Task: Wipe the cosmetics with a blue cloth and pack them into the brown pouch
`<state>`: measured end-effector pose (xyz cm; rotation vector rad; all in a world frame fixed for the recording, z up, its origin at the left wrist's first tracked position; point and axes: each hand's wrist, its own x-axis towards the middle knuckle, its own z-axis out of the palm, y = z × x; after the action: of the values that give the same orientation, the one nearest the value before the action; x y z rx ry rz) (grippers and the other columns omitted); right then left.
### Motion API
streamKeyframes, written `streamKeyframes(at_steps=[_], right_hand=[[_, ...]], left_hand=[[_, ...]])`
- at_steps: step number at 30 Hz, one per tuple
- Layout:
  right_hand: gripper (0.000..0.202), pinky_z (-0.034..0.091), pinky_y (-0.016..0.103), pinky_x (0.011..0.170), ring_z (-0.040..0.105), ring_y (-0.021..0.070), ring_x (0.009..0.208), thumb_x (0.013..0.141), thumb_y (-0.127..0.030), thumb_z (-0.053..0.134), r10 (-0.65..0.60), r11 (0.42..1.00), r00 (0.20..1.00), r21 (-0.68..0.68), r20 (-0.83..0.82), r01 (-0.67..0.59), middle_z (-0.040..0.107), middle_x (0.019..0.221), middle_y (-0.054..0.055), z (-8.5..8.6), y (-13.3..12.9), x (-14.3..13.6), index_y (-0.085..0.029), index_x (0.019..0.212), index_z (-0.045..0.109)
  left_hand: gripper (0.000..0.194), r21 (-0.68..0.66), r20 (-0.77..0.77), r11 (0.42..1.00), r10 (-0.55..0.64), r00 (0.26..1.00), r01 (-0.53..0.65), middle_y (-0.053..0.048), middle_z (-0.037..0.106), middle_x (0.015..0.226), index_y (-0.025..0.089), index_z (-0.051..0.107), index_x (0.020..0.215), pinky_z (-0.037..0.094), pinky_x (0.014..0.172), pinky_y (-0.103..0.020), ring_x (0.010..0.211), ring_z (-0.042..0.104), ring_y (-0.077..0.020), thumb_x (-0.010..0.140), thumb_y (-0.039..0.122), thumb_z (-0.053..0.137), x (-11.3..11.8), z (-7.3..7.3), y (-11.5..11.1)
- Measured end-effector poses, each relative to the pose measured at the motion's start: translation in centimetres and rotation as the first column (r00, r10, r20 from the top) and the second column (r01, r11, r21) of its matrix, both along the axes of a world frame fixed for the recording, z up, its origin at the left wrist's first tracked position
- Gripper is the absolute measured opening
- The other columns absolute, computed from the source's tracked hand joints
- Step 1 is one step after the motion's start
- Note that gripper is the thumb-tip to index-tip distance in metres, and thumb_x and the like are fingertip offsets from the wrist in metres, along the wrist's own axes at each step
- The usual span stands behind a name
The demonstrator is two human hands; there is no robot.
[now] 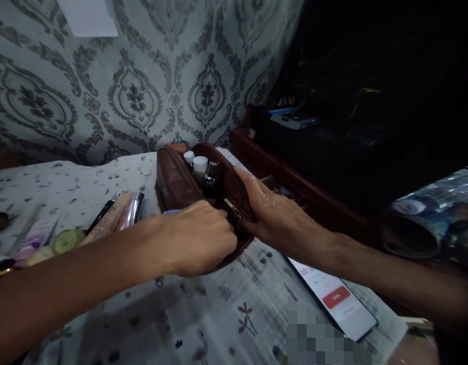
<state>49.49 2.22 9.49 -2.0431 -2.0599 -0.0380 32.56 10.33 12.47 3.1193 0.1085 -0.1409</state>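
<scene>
An open brown pouch [177,175] stands on the patterned sheet. Inside it are two white-capped bottles [200,166] and a dark bottle [210,185]. My left hand [198,235] reaches into the pouch's near end with its fingers curled; its fingertips and anything between them are hidden. My right hand [266,200] grips the pouch's right side, the thumb along the rim and the other fingers out of sight behind it. Left of the pouch lie a silver tube [132,210], a pinkish tube [110,218] and a black pen-like item [105,210].
A round green container [67,242] and a white-purple tube [36,241] lie at the left. A lit phone [336,299] rests at the lower right. Beyond a dark red wooden edge [295,175], a plastic-wrapped roll [416,228] sits at the far right.
</scene>
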Motion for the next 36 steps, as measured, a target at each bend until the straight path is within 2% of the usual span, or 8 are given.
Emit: streamKeyframes(at_steps=[4, 8, 11, 15, 19, 22, 26, 36], right_hand=[[0.088, 0.052, 0.034, 0.066, 0.07, 0.0282, 0.087, 0.082, -0.021, 0.056, -0.026, 1.0, 0.999, 0.007, 0.023, 0.026, 0.06, 0.128, 0.018, -0.1, 0.0, 0.0, -0.016, 0.155, 0.008], [0.088, 0.054, 0.036, 0.066, 0.07, 0.0295, 0.088, 0.084, -0.027, 0.057, -0.044, 0.999, 0.999, 0.032, 0.018, 0.044, 0.057, 0.131, 0.02, -0.4, -0.3, 0.3, -0.015, 0.155, 0.006], [0.084, 0.056, 0.041, 0.074, 0.065, 0.0335, 0.106, 0.088, -0.032, 0.057, -0.006, 0.995, 1.0, 0.098, 0.009, 0.005, 0.052, 0.135, 0.022, -0.5, -0.9, 0.3, -0.015, 0.155, 0.01], [0.054, 0.051, 0.054, 0.093, 0.049, 0.0366, 0.129, 0.094, -0.026, 0.05, 0.092, 0.947, 0.994, 0.303, 0.06, -0.106, 0.044, 0.144, 0.021, -0.1, -2.3, 0.0, -0.019, 0.145, 0.038], [0.033, 0.052, 0.053, 0.093, 0.059, 0.0292, 0.112, 0.094, -0.014, 0.044, 0.275, 0.879, 0.956, 0.376, 0.103, -0.293, 0.059, 0.13, 0.016, 0.1, -3.8, -0.6, -0.02, 0.121, 0.062], [0.028, 0.057, 0.043, 0.085, 0.063, 0.024, 0.098, 0.093, -0.011, 0.044, 0.401, 0.849, 0.912, 0.338, 0.084, -0.405, 0.068, 0.107, 0.013, -0.2, -4.6, -1.0, -0.017, 0.109, 0.066], [0.024, 0.057, 0.037, 0.08, 0.063, 0.0206, 0.088, 0.094, -0.008, 0.043, 0.438, 0.853, 0.899, 0.315, -0.001, -0.415, 0.068, 0.09, 0.01, -0.9, -5.4, -1.2, -0.015, 0.092, 0.067], [0.024, 0.057, 0.033, 0.077, 0.064, 0.0191, 0.089, 0.093, -0.004, 0.045, 0.454, 0.839, 0.887, 0.373, -0.08, -0.396, 0.071, 0.097, 0.01, -2.6, -7.1, -1.1, -0.015, 0.094, 0.066]], left_hand=[[0.018, 0.134, -0.063, 0.985, -0.096, 0.993, 0.104, -0.007, 0.072, 0.104, 0.018, 0.069, 0.093, 0.048, 0.062, -0.029, 0.104, 0.062, -0.0232, 0.08, 0.009, 0.06, -2.1, 0.1, -0.9], [0.029, 0.349, 0.149, 0.937, -0.067, 0.987, 0.011, -0.013, 0.065, 0.128, 0.016, 0.065, 0.111, 0.053, 0.066, -0.028, 0.126, 0.054, -0.0249, 0.086, 0.01, 0.052, -4.8, -1.2, -2.1], [0.038, 0.47, 0.265, 0.88, -0.067, 0.962, -0.068, -0.017, 0.06, 0.137, 0.012, 0.063, 0.122, 0.056, 0.065, -0.031, 0.135, 0.049, -0.027, 0.089, 0.011, 0.044, -6.3, -2.1, -3.0], [0.046, 0.446, 0.359, 0.884, -0.037, 0.933, -0.136, -0.011, 0.057, 0.142, 0.022, 0.059, 0.132, 0.059, 0.085, -0.039, 0.141, 0.043, -0.0298, 0.088, 0.013, 0.047, -7.4, -3.1, -3.7], [0.048, 0.437, 0.395, 0.887, -0.038, 0.918, -0.151, -0.008, 0.059, 0.141, 0.027, 0.058, 0.134, 0.058, 0.094, -0.046, 0.142, 0.042, -0.0309, 0.088, 0.015, 0.049, -7.7, -3.6, -3.9], [0.046, 0.445, 0.377, 0.884, -0.039, 0.925, -0.144, -0.008, 0.06, 0.14, 0.026, 0.059, 0.133, 0.057, 0.096, -0.048, 0.141, 0.043, -0.0309, 0.089, 0.016, 0.049, -7.7, -3.7, -4.1], [0.044, 0.446, 0.4, 0.877, -0.017, 0.916, -0.179, -0.009, 0.058, 0.141, 0.023, 0.06, 0.132, 0.055, 0.1, -0.05, 0.143, 0.04, -0.0309, 0.09, 0.015, 0.048, -7.6, -4.2, -4.3], [0.044, 0.429, 0.352, 0.891, -0.014, 0.936, -0.147, -0.007, 0.057, 0.143, 0.025, 0.058, 0.134, 0.044, 0.111, -0.055, 0.145, 0.037, -0.031, 0.093, 0.022, 0.044, -7.8, -4.2, -4.1]])
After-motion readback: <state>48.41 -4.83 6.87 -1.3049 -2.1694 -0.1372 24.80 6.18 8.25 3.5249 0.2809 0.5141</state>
